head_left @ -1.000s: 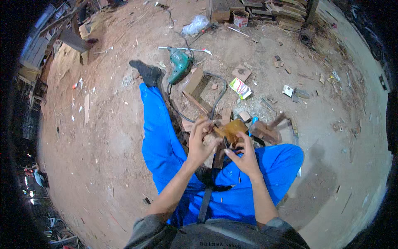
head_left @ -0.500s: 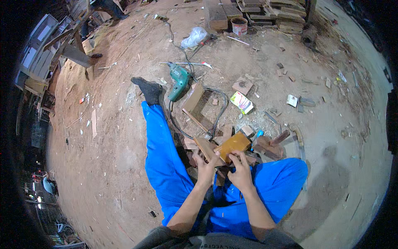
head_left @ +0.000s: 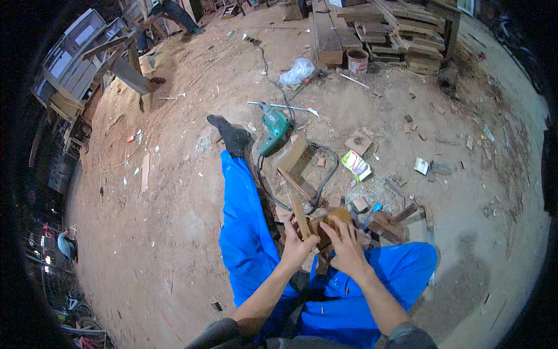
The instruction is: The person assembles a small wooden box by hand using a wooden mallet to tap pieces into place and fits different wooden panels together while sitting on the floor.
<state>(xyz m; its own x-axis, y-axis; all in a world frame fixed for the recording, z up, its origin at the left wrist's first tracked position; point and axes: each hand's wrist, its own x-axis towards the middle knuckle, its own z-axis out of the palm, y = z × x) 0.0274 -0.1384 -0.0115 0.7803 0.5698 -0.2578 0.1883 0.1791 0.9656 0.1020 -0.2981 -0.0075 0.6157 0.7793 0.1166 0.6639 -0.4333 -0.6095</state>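
Note:
My left hand [head_left: 298,250] grips a light-brown wooden board [head_left: 300,218] standing on edge between my legs. Across from it, my right hand [head_left: 350,253] holds a glossy amber-brown wooden piece [head_left: 340,216], fingers curved over its near side. The two pieces meet at an angle; whether they are joined cannot be made out, as my fingers cover the near part. Just to the right lies a dark wooden mallet-like block with a handle [head_left: 390,225]. Several wood offcuts lie under and around my hands.
A green power drill [head_left: 274,129] and its black cord [head_left: 335,168] lie ahead, beside an L-shaped wooden piece [head_left: 292,155]. A colourful carton [head_left: 356,166] and a curved-handled tool [head_left: 429,221] are to the right. Stacked planks [head_left: 427,43] and a bucket [head_left: 357,61] stand farther off.
The wooden pieces have turned, the left board now more upright and the amber one tilted. My right fingers reach farther over the amber piece. The whole view has shifted.

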